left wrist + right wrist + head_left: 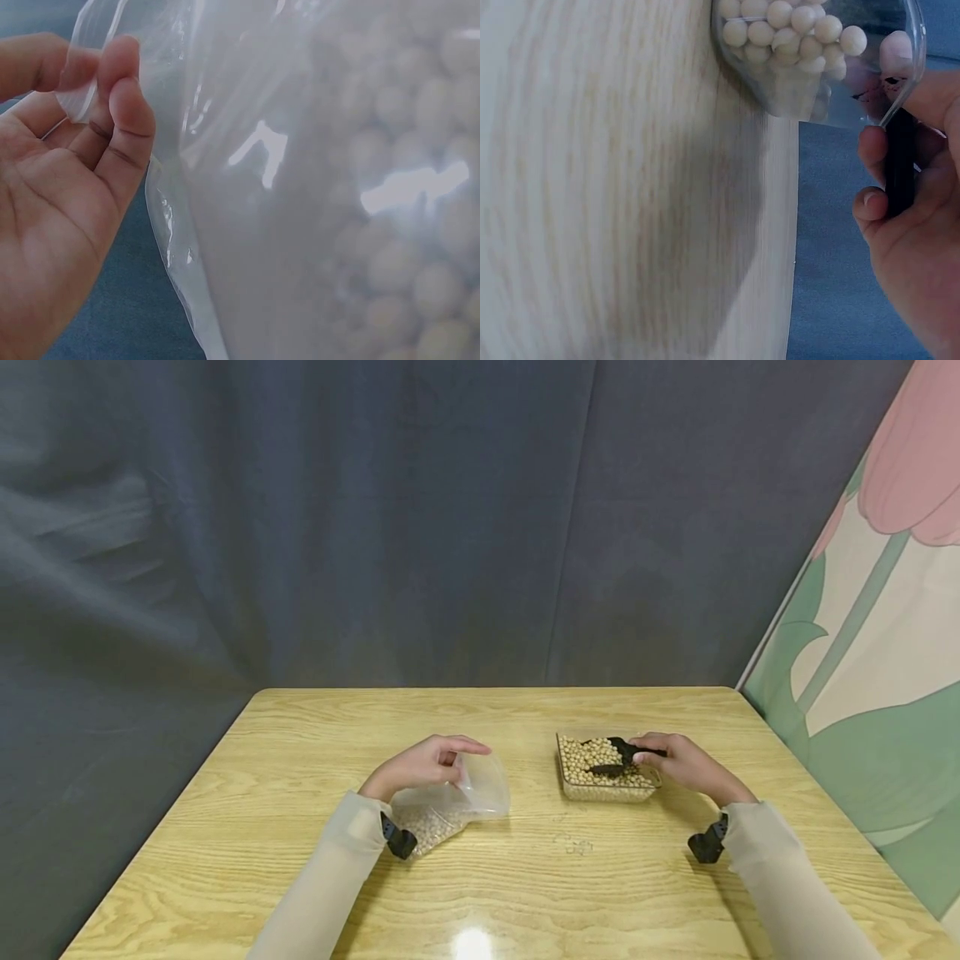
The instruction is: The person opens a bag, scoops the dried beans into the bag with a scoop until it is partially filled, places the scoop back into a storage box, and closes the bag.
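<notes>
My right hand [686, 762] grips the handle of a black scoop [622, 752]. The scoop's head lies among pale round beads in a clear plastic box [611, 794], and in the right wrist view my fingers curl round the black handle [900, 169] beside the box wall. On the left, my left hand [423, 768] pinches the mouth edge of a clear plastic bag [487, 789]. The bag lies on the table with similar pale beads [431, 827] in its lower part. In the left wrist view the bag's film [247, 225] fills much of the picture.
Both things stand on a wood-grain table [525, 893], with bare tabletop between bag and box. A dark blue curtain [420, 527] hangs behind the far edge. To the right is a wall covering with a flower print [885, 735].
</notes>
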Available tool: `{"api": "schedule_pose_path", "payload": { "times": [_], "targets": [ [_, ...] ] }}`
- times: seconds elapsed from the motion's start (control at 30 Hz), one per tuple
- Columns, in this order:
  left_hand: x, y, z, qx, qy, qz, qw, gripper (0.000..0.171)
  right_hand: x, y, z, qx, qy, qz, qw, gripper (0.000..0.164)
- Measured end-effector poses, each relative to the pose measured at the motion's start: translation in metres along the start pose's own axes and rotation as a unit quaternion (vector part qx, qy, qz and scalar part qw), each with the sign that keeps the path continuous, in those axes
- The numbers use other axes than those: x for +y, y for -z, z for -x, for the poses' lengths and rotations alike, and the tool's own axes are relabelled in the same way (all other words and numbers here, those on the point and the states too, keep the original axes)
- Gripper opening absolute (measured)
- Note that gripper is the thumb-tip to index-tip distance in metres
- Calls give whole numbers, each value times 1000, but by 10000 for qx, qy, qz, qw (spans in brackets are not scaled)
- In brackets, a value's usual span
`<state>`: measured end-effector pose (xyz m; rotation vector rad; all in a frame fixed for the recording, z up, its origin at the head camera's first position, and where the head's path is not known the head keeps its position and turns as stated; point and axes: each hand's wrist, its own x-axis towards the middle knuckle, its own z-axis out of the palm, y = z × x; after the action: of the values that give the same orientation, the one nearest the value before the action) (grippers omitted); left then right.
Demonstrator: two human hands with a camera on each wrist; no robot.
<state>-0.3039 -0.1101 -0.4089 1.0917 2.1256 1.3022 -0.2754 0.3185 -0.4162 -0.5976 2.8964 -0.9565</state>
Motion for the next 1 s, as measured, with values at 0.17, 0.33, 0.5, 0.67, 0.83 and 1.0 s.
{"api": "schedule_pose_path", "payload": {
  "times": [0.17, 0.33, 0.5, 0.67, 0.83, 1.0],
  "targets": [
    [-1, 1, 0, -16, -42, -4, 10000, 51, 2, 1, 1, -46, -74, -121, 9999, 47],
    [-1, 1, 0, -13, -21, 29, 10000, 51, 5, 0, 2, -78, -150, -245, 9996, 48],
    [0, 1, 0, -20, -28, 123, 9999, 50, 9, 0, 2, -91, -190, -364, 9991, 49],
    [0, 1, 0, -28, -12, 151, 9999, 50, 11, -1, 2, -145, -285, -527, 9981, 51],
    [0, 1, -1, -17, -7, 130, 9999, 50, 12, -1, 3, -150, -320, -690, 9970, 50],
    [-1, 1, -1, -1, 7, 120, 9999, 50, 13, -1, 4, -106, -299, -785, 9964, 49]
  ]
}}
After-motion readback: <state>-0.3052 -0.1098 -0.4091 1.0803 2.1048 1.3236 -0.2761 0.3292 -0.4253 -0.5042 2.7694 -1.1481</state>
